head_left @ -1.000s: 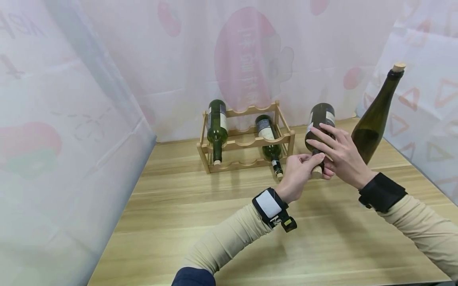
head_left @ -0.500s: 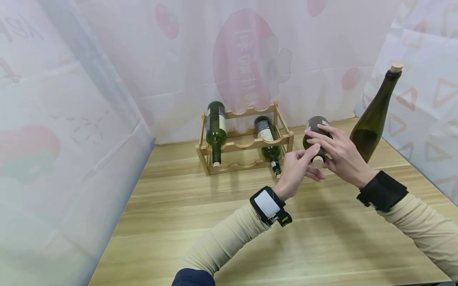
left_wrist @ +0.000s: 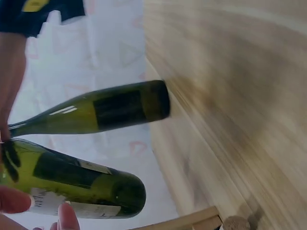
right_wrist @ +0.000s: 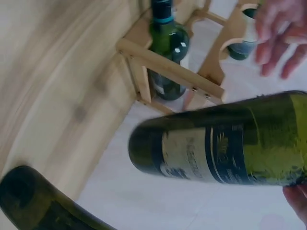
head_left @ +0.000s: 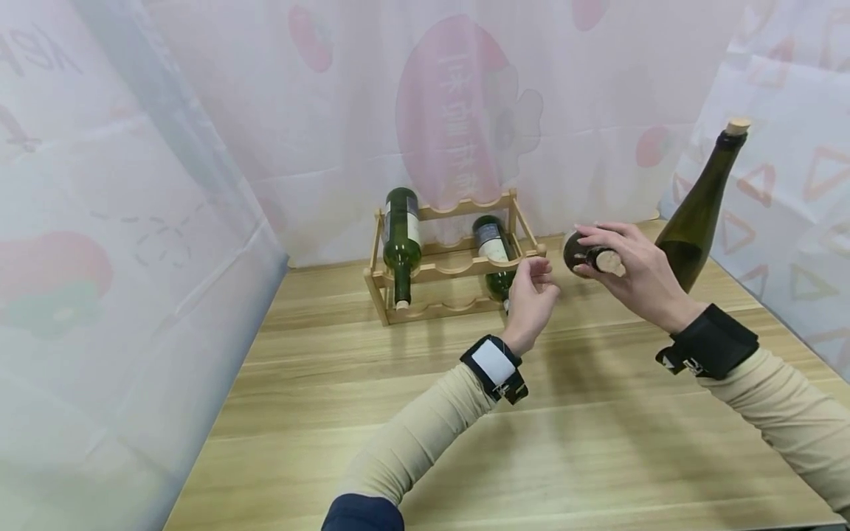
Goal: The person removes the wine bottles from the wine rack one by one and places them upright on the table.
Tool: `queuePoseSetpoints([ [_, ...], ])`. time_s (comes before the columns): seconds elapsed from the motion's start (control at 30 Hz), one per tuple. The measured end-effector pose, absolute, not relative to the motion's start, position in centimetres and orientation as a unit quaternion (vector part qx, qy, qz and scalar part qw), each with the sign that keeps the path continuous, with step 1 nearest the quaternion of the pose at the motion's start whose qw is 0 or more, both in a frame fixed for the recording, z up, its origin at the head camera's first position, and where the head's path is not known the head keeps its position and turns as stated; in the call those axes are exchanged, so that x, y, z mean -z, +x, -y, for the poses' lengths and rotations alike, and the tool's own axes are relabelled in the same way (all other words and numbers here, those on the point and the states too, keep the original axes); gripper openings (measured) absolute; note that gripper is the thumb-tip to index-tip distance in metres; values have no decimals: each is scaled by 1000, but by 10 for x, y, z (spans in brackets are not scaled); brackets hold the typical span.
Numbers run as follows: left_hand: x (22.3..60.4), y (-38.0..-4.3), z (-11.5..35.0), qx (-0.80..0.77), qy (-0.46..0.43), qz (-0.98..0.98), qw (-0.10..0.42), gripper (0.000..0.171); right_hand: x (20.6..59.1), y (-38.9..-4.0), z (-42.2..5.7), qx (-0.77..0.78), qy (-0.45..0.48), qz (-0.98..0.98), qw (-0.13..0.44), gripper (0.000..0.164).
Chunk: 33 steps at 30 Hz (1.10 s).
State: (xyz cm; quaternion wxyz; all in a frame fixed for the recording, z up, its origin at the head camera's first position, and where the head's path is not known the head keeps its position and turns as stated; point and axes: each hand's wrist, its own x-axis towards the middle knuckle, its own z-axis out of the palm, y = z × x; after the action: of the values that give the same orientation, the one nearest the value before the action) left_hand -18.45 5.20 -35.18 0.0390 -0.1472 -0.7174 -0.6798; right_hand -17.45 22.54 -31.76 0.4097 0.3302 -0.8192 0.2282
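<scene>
My right hand (head_left: 634, 273) grips a green wine bottle (right_wrist: 259, 139) round its upper part, and its cork (head_left: 607, 262) faces the head camera. In the right wrist view a pale and dark-blue label shows on its side. Whether its base touches the table I cannot tell. To the left, apart from that bottle, my left hand (head_left: 531, 302) hovers in front of the rack's right end with loosely curled fingers and nothing in them. The wooden wine rack (head_left: 446, 271) bears one bottle (head_left: 401, 240) on its upper left and another bottle (head_left: 491, 240) on its lower right.
A taller corked green bottle (head_left: 700, 195) stands upright right behind my right hand. The wood table (head_left: 319, 413) extends to the front and left. Printed white curtains (head_left: 345, 125) hang behind and at both sides.
My left hand has let go of the bottle's neck and moved left toward the rack. The bottle in my right hand has swung from tilted toward me to more upright.
</scene>
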Motion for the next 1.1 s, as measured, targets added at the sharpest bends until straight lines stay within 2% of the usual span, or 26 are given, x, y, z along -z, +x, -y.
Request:
queuePoseSetpoints([
  [0.2,360,-199,-61,569,-222,788,79,70,312,-175,-226,-257,331,817,396,53],
  [0.37,363,-208,-69,519,-261,808,99,82,310,-177,-228,-274,341,808,396,48],
  [0.5,366,-211,-72,508,-277,808,107,84,306,-181,-230,-286,364,791,401,43],
  [0.83,373,-219,-78,502,-272,814,102,83,294,-181,-234,-308,334,805,382,52],
  [1.1,380,-217,-82,514,-274,807,93,84,287,-176,-237,-339,249,843,334,38],
])
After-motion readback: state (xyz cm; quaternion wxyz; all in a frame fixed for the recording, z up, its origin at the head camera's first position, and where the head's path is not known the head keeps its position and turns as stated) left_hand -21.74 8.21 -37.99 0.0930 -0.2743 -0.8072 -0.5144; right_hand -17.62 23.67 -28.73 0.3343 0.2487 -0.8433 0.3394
